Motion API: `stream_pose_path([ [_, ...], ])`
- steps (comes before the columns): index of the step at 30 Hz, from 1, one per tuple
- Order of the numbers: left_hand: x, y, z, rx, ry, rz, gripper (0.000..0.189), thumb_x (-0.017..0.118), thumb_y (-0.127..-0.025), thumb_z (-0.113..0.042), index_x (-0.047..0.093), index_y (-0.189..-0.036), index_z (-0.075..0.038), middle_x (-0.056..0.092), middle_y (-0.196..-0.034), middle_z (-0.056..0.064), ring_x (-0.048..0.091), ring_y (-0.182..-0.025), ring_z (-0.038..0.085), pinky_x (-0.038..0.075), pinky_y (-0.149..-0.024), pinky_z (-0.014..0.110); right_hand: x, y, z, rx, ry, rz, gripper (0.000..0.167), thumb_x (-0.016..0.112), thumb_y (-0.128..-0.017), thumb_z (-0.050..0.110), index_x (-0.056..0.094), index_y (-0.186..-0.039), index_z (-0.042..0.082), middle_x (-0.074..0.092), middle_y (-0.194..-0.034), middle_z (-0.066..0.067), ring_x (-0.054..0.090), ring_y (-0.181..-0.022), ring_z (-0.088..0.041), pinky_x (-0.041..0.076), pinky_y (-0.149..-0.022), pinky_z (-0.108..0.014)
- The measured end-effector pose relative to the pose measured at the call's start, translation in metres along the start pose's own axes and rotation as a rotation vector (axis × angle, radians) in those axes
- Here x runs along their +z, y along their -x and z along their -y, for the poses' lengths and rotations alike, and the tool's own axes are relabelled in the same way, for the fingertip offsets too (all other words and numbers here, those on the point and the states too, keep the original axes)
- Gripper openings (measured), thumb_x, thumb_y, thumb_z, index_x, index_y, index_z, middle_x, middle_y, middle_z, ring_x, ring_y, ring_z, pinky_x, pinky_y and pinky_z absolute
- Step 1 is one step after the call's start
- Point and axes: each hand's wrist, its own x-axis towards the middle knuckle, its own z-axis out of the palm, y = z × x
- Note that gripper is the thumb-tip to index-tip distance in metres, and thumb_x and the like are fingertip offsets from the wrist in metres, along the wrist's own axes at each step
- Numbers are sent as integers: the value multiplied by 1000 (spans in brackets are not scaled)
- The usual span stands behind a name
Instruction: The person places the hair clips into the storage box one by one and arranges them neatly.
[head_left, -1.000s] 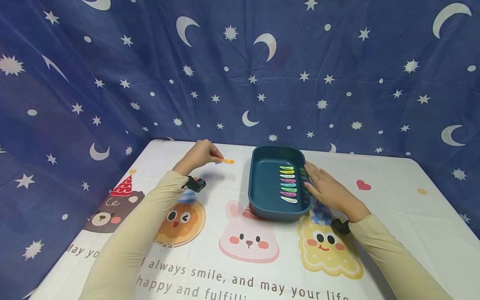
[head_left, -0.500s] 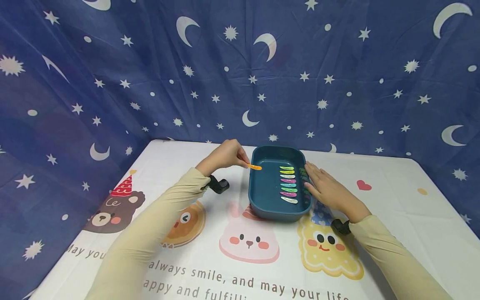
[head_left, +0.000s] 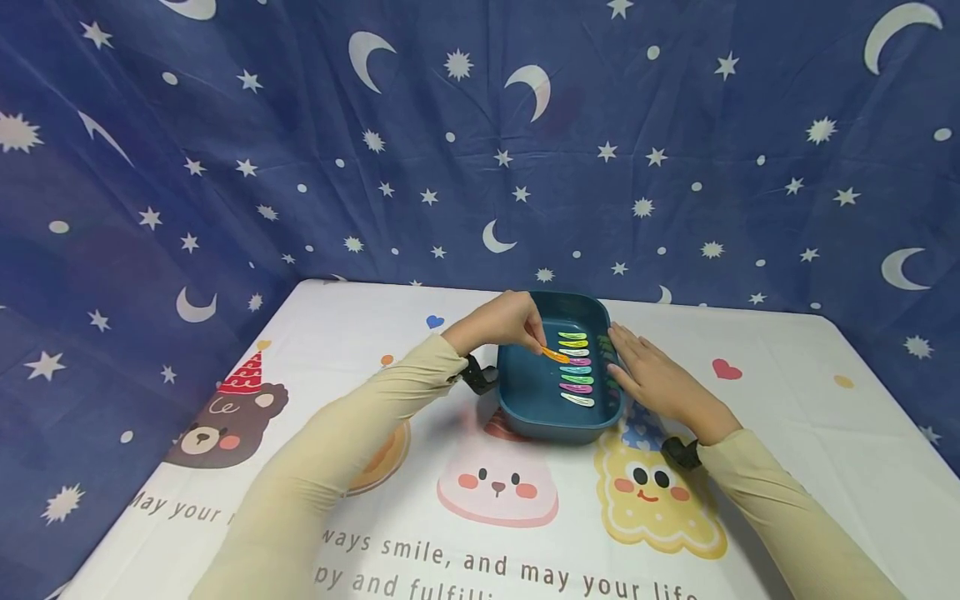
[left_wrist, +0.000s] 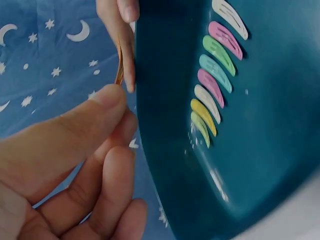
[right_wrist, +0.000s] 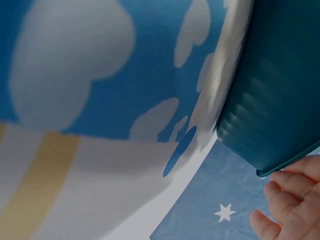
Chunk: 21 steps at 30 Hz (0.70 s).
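My left hand (head_left: 512, 320) pinches an orange snap hair clip (head_left: 555, 355) between thumb and fingertips, over the inside of a dark teal tub (head_left: 561, 430). In the left wrist view the same orange clip (left_wrist: 120, 62) shows edge-on above the thumb. A column of several snap hair clips in white, pink, green, blue and yellow lies on the tub floor, among them a white clip (left_wrist: 230, 19) at one end and a light green clip (left_wrist: 200, 129) at the other. With fingers straight, my right hand (head_left: 660, 375) rests against the tub's right wall; its fingertips (right_wrist: 295, 182) are at the rim.
A white tablecloth (head_left: 375, 542) with printed cartoon animals and lettering covers the table. Behind it and on the left hangs a dark blue curtain (head_left: 420, 108) with moons and stars. Both wrists carry black bands, the left one (head_left: 478, 375) near the tub's left wall.
My left hand has carried the orange hair clip rightward from over the tablecloth, past the tub's left rim, to beside the row of clips. My right hand stays at the tub's right wall.
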Motion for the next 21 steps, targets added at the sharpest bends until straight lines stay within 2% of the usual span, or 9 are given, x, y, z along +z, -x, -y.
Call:
stream_pose_path([
  [9,18,-19,-15,80,-53,102,6,77,-76,-16,77,-79,-10,74,-81,3,66,-75,10,51,-67,17,0,0,-1,-8,-1,7,66,43,-99,30,17,-147,-6,18,-155,-23,19,-143,-38,18,-113,-55],
  [21,41,-41,-17,128,-115,229,9,78,-75,-19,78,-77,-10,75,-79,2,60,-64,2,47,-59,14,-1,0,-2,-17,-2,14,66,43,-99,30,17,-147,-7,17,-155,-23,19,-143,-38,18,-113,-55],
])
